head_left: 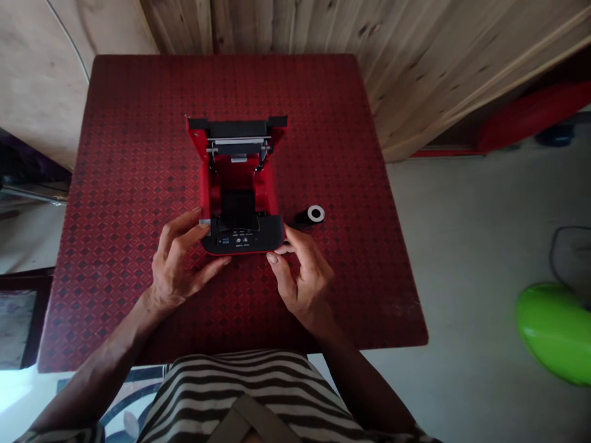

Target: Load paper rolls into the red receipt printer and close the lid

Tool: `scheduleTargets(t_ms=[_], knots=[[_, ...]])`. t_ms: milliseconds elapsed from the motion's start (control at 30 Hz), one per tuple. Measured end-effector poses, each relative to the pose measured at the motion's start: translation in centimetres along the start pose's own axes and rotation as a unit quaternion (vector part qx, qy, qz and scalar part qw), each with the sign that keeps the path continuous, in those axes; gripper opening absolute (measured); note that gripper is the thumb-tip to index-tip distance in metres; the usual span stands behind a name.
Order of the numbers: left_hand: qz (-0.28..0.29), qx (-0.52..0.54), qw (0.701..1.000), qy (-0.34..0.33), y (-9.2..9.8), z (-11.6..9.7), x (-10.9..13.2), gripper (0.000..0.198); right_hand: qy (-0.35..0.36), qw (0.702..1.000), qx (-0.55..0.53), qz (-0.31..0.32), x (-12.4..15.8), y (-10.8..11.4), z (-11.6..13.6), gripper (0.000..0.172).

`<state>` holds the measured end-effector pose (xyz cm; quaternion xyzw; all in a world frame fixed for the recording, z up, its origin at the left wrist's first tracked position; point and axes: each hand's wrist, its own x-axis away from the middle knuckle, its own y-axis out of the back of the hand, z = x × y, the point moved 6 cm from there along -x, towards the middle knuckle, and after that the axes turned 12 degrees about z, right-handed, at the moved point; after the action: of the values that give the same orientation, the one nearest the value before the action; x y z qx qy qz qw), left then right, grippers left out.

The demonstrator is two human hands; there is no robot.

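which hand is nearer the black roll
Right: the right hand is just this side of the black roll; the left hand is across the red device from it.

The device (272,194) is set on the worktop (133,154), slightly left of centre, with its raised lid (237,132) located at the rear. The grip of the left hand (175,261) is placed at the left front corner; that of the right hand (305,277), at the right front corner. The roll (309,215) is positioned to the right of the device, just behind the right hand. The worktop is backed by a plank wall (277,24) and flanked on the right by floor (462,246).
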<state>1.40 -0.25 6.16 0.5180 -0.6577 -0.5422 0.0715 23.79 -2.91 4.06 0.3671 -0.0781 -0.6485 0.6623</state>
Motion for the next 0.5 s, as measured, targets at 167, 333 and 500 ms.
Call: scheduleTargets(t_ms=[167,333,500], knots=[[-0.006,-0.018,1.000,0.003,-0.4,-0.1,0.7,0.071,0.007,0.998,0.058,-0.015,-1.5,2.1,0.9,0.029],[0.001,-0.020,1.000,0.000,-0.6,0.3,1.0,0.073,0.079,0.982,0.152,0.076,-8.4,2.1,3.3,0.018],[0.003,-0.012,1.000,0.011,-0.7,0.4,1.2,0.072,0.101,0.917,0.245,0.298,-13.8,-4.1,3.2,0.017]])
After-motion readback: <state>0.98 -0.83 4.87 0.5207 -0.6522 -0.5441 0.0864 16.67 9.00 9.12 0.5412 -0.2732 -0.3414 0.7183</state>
